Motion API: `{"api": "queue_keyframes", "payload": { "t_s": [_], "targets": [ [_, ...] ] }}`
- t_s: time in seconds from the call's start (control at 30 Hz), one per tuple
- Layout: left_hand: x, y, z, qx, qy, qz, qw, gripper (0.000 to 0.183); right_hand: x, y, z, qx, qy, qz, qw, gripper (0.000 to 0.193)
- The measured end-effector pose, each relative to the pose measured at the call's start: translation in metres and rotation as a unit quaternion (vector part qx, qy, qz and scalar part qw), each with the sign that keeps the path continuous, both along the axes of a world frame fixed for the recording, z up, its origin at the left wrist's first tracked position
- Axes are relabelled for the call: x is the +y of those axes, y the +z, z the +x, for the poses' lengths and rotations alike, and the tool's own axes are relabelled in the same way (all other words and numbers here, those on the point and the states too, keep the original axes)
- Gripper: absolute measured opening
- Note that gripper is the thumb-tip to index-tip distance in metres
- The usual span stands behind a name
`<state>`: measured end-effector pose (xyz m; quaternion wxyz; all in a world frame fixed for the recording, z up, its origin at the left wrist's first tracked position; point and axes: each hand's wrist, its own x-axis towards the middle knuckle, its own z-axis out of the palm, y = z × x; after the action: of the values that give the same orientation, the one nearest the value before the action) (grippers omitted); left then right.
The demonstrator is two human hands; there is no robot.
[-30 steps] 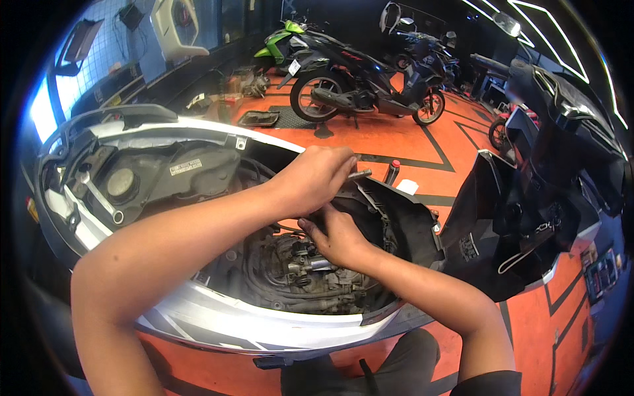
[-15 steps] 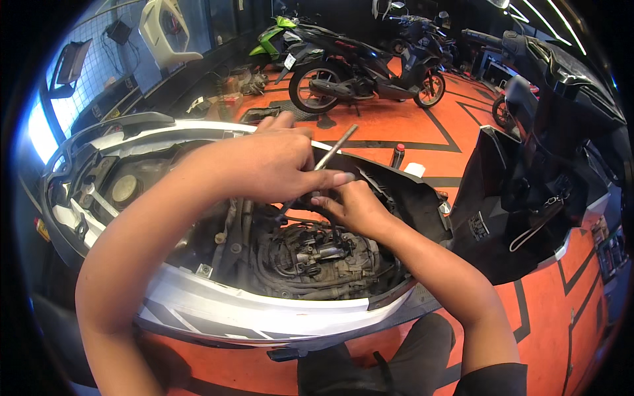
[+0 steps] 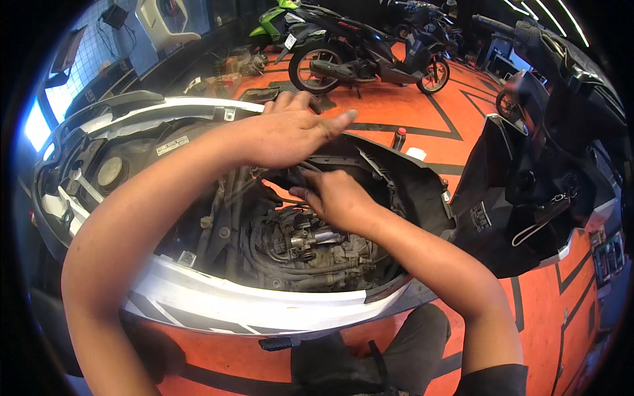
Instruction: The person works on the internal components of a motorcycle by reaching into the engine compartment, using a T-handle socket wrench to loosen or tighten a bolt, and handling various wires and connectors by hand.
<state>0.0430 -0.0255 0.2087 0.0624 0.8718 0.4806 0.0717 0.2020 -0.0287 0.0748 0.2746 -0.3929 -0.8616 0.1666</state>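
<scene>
In the head view, my left hand (image 3: pixel 290 135) reaches palm down over the opened scooter body (image 3: pixel 264 320), near its far edge. The thumb points out to the right and the other fingers bend over, mostly hidden from sight. Whatever lies under that palm does not show. Just below it, my right hand (image 3: pixel 343 201) closes thumb and fingers at a dark part above the engine bay; the part is too hidden to name. Under the right hand sits the dirty engine (image 3: pixel 310 247) with its hoses and a shiny metal piece.
A round cap (image 3: pixel 113 171) lies in the left of the body. Black front panels (image 3: pixel 492 198) stand at the right. Beyond, on the orange floor (image 3: pixel 396 115), are a black motorcycle (image 3: pixel 360 56) and a bottle with a red cap (image 3: pixel 399 138). A white shell part (image 3: pixel 162 26) hangs at the left wall.
The metal rod that showed at my left hand is out of sight now. My left hand has turned and its thumb points up to the right. My right hand has shifted slightly left.
</scene>
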Motion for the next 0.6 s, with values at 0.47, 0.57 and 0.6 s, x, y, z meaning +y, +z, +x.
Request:
{"api": "queue_keyframes", "payload": {
  "t_s": [0.47,0.57,0.6],
  "targets": [
    [-0.027,0.028,-0.006,0.263,0.132,0.04,0.955,0.085,0.006,0.01,0.012,0.018,-0.061,0.018,0.998,0.031],
    [-0.01,0.01,-0.004,0.198,0.117,0.036,0.973,0.08,0.005,0.007,0.006,0.055,-0.001,0.009,0.998,0.026],
    [-0.007,0.004,-0.003,0.131,0.08,0.06,0.986,0.08,0.006,0.005,0.005,0.059,0.013,0.0,0.998,0.025]
  ]
}}
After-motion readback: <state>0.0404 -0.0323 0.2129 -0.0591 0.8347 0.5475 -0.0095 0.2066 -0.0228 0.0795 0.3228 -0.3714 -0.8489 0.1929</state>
